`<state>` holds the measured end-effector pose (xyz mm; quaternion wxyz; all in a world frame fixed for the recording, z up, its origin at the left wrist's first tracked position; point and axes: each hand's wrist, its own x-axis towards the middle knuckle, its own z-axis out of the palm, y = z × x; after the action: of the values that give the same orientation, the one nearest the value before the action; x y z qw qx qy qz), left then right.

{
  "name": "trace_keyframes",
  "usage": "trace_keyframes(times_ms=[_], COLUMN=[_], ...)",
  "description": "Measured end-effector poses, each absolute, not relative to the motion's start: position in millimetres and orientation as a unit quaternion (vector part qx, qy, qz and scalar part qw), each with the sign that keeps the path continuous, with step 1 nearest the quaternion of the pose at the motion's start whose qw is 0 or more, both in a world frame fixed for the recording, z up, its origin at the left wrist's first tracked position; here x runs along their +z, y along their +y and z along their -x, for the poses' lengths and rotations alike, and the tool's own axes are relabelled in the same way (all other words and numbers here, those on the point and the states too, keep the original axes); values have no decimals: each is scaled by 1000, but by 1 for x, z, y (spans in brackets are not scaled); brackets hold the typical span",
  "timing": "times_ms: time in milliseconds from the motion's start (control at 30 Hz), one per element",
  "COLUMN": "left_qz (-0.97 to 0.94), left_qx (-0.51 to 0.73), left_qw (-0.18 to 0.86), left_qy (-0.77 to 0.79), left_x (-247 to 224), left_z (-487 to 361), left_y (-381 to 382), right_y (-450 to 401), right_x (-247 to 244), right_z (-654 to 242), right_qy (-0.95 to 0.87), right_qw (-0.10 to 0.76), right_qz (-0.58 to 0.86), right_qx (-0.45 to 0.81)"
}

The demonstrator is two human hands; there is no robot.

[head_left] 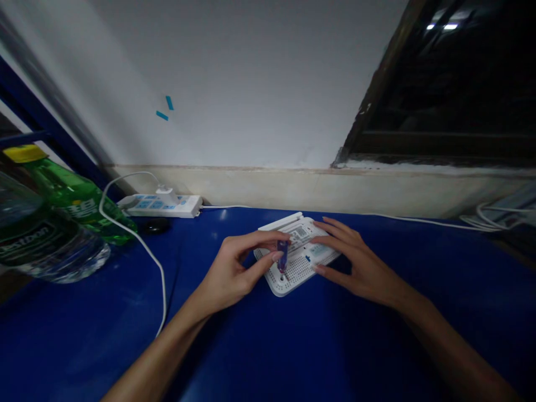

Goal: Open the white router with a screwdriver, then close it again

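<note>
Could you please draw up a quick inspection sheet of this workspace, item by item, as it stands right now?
Surface: glossy blue tabletop.
Job's things: white router, underside up, vented and labelled; small purple-handled screwdriver, tip at the router.
Clutter: green bottle with yellow cap; clear water bottle, both far left.
Grippers: left hand pinches the screwdriver; right hand lies spread on the router.
Cables: white power strip with a plugged-in white cable looping across the table; more white cable along the wall.
Surroundings: white wall with two blue tape strips; dark window at right.
</note>
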<state>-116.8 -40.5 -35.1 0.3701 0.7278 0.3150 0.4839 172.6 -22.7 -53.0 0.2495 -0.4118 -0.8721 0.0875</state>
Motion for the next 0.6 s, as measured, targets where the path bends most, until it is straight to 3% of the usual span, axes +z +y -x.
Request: trace_keyframes(times_ms=[267, 600], left_qz=[-744, -744], left_qx=[502, 458], left_qw=[314, 381], left_qy=[311, 303], left_x=[-41, -41], left_z=[109, 111], left_y=[-40, -44], right_y=[-22, -26], right_x=[-56, -71], right_z=[-191, -183], right_qy=[-879, -889], right_qw=[249, 225], right_qz=[393, 379], right_qx=[98, 124])
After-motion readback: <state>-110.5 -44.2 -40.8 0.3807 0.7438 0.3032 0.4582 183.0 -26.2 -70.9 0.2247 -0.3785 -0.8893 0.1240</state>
